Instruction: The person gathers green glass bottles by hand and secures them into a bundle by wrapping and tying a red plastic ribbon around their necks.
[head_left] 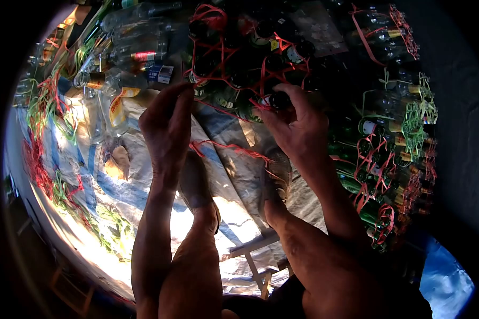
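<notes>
Dark green glass bottles [226,98] stand packed together, their tops criss-crossed by red plastic string [218,78]. My left hand [167,119] is closed in a pinch at the near left corner of the bundle, where the string meets my fingertips. On the near right side, my right hand [300,125] curls its thumb and fingers around the dark top of one bottle [278,100]. A red strand passes close to my right thumb. A loose length of red string [234,148] hangs between my forearms, above the ground sheet.
Clear glass bottles [112,82] lie to the left, near a small blue box [160,73]. More string-tied bottles [370,159] line the right. Red and green string [112,231] is strewn along the left of the pale ground sheet [138,186]. My feet and a wooden frame [255,244] are below.
</notes>
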Demonstrator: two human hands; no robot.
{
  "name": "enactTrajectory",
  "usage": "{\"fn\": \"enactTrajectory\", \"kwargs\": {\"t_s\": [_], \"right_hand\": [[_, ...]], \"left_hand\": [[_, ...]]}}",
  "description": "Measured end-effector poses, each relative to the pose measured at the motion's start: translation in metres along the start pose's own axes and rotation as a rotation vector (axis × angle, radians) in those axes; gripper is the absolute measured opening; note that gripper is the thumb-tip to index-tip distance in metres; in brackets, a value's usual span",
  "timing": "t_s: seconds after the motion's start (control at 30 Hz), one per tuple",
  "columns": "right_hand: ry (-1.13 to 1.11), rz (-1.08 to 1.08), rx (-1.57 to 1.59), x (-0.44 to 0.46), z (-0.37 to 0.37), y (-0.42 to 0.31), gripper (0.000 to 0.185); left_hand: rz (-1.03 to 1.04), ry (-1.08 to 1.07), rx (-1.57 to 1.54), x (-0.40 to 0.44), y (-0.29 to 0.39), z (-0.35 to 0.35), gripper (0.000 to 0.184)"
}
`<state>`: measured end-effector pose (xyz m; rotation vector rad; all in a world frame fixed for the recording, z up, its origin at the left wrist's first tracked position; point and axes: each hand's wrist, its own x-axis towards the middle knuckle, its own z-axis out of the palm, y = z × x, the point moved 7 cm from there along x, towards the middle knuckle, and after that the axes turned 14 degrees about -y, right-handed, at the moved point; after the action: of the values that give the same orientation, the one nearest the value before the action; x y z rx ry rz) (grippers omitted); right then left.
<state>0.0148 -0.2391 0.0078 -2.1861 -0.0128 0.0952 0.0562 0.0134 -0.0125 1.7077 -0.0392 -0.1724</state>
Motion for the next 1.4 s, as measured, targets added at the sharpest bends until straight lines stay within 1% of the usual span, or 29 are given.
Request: {"fn": "enactTrajectory", "kwargs": {"t_s": [0.1,0.3,0.4,0.5,0.6,0.63,0.7,0.77,0.8,0.9,0.93,1.03,1.13,1.27,1.37,1.4], "right_hand": [[0.008,-0.068,-0.176,0.004,-0.002,-0.002,0.048],[-0.044,-0.024,-0.038,0.004,-0.002,0.000,0.046],[0.008,-0.042,0.033,-0.002,-0.003,-0.002,0.042],[0.060,0.018,0.035,-0.019,-0.017,-0.021,0.034],[-0.044,-0.159,0.001,-0.025,-0.008,-0.043,0.025],[-0.163,-0.235,0.085,-0.023,0.006,-0.044,0.020],[-0.260,-0.195,0.286,-0.020,0.033,-0.045,0.023],[-0.323,-0.166,0.436,-0.012,0.056,-0.046,0.029],[-0.350,-0.150,0.438,-0.008,0.064,-0.045,0.034],[-0.336,-0.095,0.715,0.005,0.081,-0.042,0.035],[-0.292,-0.107,0.717,0.010,0.083,-0.045,0.032],[-0.304,-0.136,0.804,0.023,0.097,-0.046,0.026],[-0.289,-0.075,0.865,0.027,0.102,-0.051,0.022],[-0.274,-0.057,0.763,0.029,0.095,-0.059,0.024],[-0.274,-0.072,0.643,0.031,0.089,-0.061,0.024],[-0.267,-0.086,0.590,0.031,0.087,-0.062,0.023]], "left_hand": [[-0.010,0.011,0.018,0.002,-0.001,-0.002,0.020],[-0.055,-0.006,-0.002,-0.004,0.005,-0.001,0.024],[-0.069,-0.036,-0.055,-0.002,0.009,-0.001,0.023],[-0.109,-0.029,-0.120,-0.005,0.008,0.000,0.023],[-0.199,-0.035,-0.225,-0.008,0.004,0.002,0.023],[-0.231,-0.039,-0.225,-0.009,0.004,0.002,0.022],[-0.294,-0.048,-0.221,-0.013,0.004,0.000,0.022],[-0.285,-0.075,-0.229,-0.017,0.005,0.002,0.022],[-0.283,-0.088,-0.234,-0.020,0.006,0.003,0.022],[-0.304,-0.139,-0.205,-0.029,0.009,0.003,0.027],[-0.316,-0.154,-0.186,-0.032,0.011,0.002,0.027],[-0.374,-0.168,-0.231,-0.044,0.006,0.000,0.026],[-0.404,-0.163,-0.244,-0.056,0.001,-0.003,0.026],[-0.409,-0.256,-0.286,-0.060,-0.011,-0.007,0.025],[-0.423,-0.402,-0.392,-0.057,-0.027,-0.016,0.024],[-0.409,-0.395,-0.330,-0.052,-0.027,-0.022,0.026]]}}
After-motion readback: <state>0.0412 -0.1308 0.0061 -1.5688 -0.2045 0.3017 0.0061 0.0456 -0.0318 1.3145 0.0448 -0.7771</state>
